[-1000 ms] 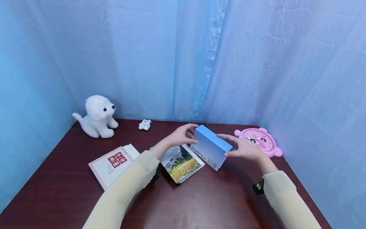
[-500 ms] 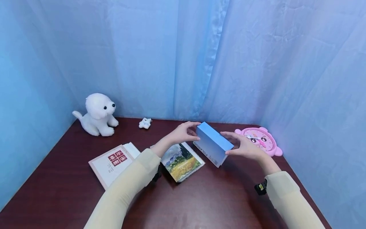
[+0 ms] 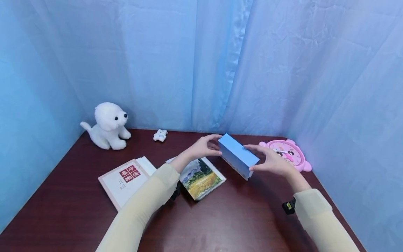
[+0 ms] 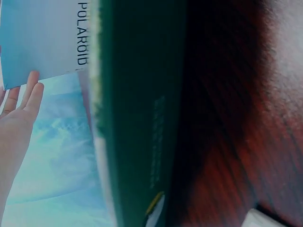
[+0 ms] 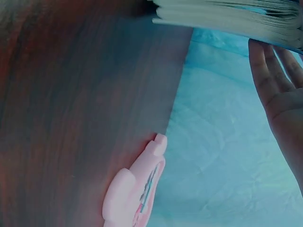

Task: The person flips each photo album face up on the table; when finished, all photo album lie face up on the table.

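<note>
A blue photo album [image 3: 238, 149] marked POLAROID stands spine up on the right half of the table. My left hand [image 3: 204, 146] grips its far left end, thumb on the front cover and fingers at the top corner. At the near right end my right hand [image 3: 270, 161] pinches it between thumb and fingers. The right wrist view shows its page edges [image 5: 227, 14] facing down, with fingertips against the cover. Just left of it lies a book with a landscape painting [image 3: 201, 176], whose dark green spine [image 4: 142, 94] fills the middle of the left wrist view.
A white book with red characters [image 3: 126, 182] lies at the left, partly behind my left sleeve. Toward the back are a white plush dog [image 3: 108, 126] and a small white bear trinket [image 3: 160, 135]. A pink clock [image 3: 292, 154] lies beyond my right hand. Blue curtains enclose the table.
Both hands have shifted the album slightly right and away from the landscape book. It has tipped more upright, so less of its front cover and more of its spine shows.
</note>
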{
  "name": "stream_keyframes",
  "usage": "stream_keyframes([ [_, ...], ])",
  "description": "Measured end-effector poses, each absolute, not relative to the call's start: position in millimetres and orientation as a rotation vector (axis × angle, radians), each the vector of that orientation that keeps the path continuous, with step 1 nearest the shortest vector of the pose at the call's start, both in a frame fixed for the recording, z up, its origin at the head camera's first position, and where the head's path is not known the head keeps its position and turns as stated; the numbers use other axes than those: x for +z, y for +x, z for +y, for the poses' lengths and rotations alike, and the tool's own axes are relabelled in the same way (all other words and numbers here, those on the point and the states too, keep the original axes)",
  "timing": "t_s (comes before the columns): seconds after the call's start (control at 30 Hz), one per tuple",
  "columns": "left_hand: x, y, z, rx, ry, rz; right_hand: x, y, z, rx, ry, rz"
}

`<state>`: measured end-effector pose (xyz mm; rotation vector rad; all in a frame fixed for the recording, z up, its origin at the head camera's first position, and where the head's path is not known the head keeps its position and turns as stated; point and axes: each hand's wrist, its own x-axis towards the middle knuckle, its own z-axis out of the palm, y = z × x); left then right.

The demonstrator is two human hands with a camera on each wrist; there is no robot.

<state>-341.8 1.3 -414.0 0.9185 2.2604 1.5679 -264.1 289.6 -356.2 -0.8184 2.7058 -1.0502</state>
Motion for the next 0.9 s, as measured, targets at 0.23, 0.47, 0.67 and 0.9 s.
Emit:
stream_keyframes([
  [0.23, -419, -342, 0, 1.588, 0.891, 2.191, -370, -268, 288, -1.045, -0.894, 2.696],
  [0.47, -421, -341, 0, 1.487, 0.923, 2.195, -401, -284, 297, -1.031, -0.966, 2.677],
  [0.67, -424, -338, 0, 1.250, 1.019, 2.362, -416, -286, 304, -0.996, -0.980, 2.655],
  [0.9, -434, -335, 0, 1.192, 1.020, 2.292, -428, -282, 309, -0.858, -1.031, 2.731],
])
